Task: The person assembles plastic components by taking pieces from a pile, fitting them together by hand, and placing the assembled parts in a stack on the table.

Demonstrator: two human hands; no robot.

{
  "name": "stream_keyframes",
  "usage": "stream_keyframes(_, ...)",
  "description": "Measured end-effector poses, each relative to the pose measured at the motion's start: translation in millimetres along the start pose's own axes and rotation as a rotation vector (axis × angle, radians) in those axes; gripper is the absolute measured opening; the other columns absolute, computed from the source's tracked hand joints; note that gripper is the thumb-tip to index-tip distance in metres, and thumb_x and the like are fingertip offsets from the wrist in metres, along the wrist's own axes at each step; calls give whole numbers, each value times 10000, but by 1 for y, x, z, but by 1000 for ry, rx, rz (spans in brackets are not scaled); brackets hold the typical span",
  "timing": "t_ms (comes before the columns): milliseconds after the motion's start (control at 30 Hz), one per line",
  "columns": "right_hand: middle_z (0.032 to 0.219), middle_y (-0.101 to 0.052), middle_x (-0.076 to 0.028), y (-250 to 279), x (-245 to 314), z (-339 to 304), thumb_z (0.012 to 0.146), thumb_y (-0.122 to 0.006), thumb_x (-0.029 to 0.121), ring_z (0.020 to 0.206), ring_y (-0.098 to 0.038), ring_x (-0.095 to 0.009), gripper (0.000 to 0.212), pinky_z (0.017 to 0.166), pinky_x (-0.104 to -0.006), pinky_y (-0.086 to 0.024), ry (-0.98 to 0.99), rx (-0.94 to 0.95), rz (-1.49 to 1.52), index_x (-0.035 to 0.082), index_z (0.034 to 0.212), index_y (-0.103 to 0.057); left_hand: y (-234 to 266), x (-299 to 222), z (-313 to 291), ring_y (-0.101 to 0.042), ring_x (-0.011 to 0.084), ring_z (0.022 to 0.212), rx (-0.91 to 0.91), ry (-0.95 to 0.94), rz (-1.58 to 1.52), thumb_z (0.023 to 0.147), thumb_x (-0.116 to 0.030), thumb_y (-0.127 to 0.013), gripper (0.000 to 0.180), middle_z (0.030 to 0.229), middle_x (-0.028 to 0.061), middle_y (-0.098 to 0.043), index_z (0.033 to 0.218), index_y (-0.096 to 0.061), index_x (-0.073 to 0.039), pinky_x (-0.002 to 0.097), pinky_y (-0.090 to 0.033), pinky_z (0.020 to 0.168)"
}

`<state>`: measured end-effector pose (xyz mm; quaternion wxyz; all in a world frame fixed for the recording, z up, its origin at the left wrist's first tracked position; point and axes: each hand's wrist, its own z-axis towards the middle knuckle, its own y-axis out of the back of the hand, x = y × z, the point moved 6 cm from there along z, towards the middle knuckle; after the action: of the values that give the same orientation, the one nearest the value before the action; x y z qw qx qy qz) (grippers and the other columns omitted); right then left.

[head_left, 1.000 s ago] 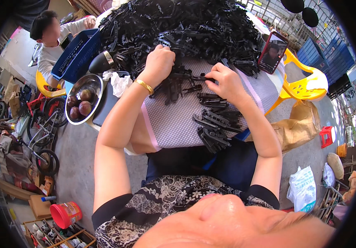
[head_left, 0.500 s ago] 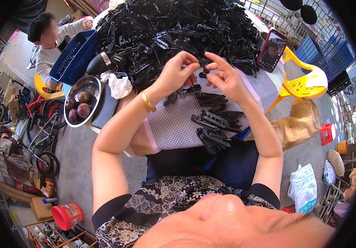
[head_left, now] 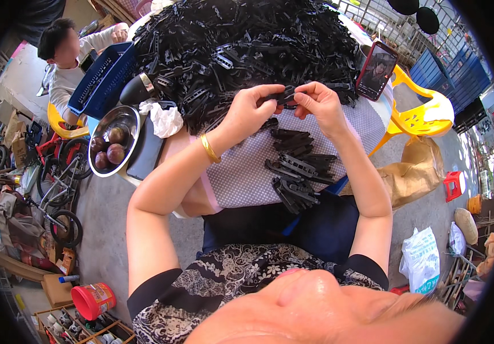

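Logged from my remote seat — step in hand, as I judge it: handling a small black part (head_left: 285, 93) between both sets of fingertips, over the near edge of the pile (head_left: 247, 46). Left hand (head_left: 251, 112), one: thumb and fingers pinched closed on the part. Right hand (head_left: 324, 109), one: pinched closed on its right side; whether one piece or two joined, I cannot tell. Next move, in my judgement, calls for a steady pinch from each side. Pile: one, its pieces too tangled to count. Bunches of black pieces (head_left: 301, 166) on the dotted cloth (head_left: 241, 178): about three, overlapping. Round dark fruit (head_left: 117, 135): four, in one metal bowl (head_left: 122, 116). Blue basket (head_left: 101, 80): one. Phone (head_left: 376, 71): one, propped up. Crumpled tissue (head_left: 165, 119): one. Bracelet (head_left: 210, 149): one — left wrist
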<state>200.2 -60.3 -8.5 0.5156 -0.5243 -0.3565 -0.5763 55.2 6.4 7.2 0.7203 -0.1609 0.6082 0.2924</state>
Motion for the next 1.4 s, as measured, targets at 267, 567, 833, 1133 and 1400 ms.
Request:
stream_keyframes(267, 757, -661, -78, -2, -1, -3, 835, -657, 143, 585, -596, -101, 171, 522, -206, -474, -3, 10, -48, 12, 912, -578, -3, -11, -3, -591, 80, 866, -37, -36, 364, 794, -18, -636, 405, 1016, 74, -636, 1185, -540, 24, 203, -481, 736)
stream_keyframes(567, 849, -649, -47, -11, 25, -8, 732, -761, 218, 681, -590, -91, 362, 594, -206, -479, 405, -157, -525, 10, 978, -594, 2, -25, -7, -627, 113, 721, -145, -244, 480, 759, -3, -654, 364, 870, 133, -672, 1118, -593, -10, 253, -495, 659)
stream_keyframes(833, 873, -649, -57, -12, 15, -6, 718, -769, 196, 797, -609, -105, 403, 700, -237, -488, 236, 82, -413, 1, 1026, -598, -3, -29, -9, -652, 195, 718, -105, -458, 544, 760, 40, -621, 314, 914, 154, -656, 1072, -605, 5, 282, -511, 675)
stream_keyframes(1133, 801, -643, -68, -16, 28, -12, 708, -762, 124, 698, -576, -100, 279, 653, -248, -476, 388, 28, -518, -18, 907, -628, -5, -32, -11, -641, 156, 711, -79, -411, 515, 766, 36, -623, 309, 867, 131, -658, 1072, -602, 2, 267, -508, 654)
stream_keyframes(1400, 792, -645, -60, -15, 31, -13, 681, -777, 123, 687, -574, -102, 271, 625, -232, -474, 417, -1, -562, 4, 886, -646, 4, -24, -3, -599, 78, 755, 1, -238, 494, 747, 0, -671, 327, 906, 106, -668, 1069, -615, -4, 236, -493, 675)
